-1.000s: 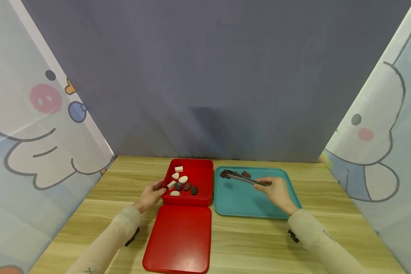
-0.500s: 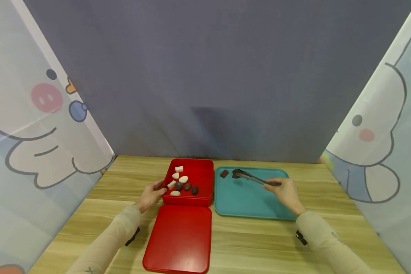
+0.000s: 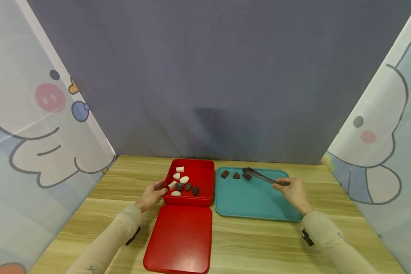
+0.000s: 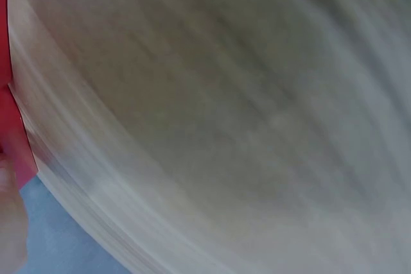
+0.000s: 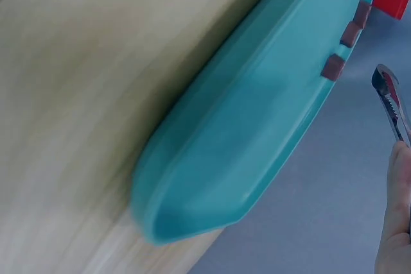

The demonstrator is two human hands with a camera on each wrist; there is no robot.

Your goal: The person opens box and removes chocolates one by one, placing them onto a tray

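My right hand (image 3: 294,193) grips a pair of metal tongs (image 3: 265,177) over the far part of the teal tray (image 3: 257,207). In the head view the tong tips overlap the rightmost of three dark chocolates, a block (image 3: 247,177). The right wrist view shows those tips with nothing between them. To the left on the tray lie a rounded chocolate (image 3: 236,176) and another block (image 3: 225,174). My left hand (image 3: 151,196) holds the red box (image 3: 188,201) at its left front corner. Inside are several white chocolates (image 3: 184,180) and dark chocolates (image 3: 196,190).
A flat red lid (image 3: 178,239) lies on the wooden table (image 3: 246,243) in front of the red box. The teal tray stands close to the box's right side. A grey curtain (image 3: 205,76) hangs behind, with printed cartoon panels (image 3: 48,125) at both sides.
My right hand has moved right with the tongs, their tips passing from the leftmost chocolate over the middle one to the rightmost. My left hand has stayed on the box.
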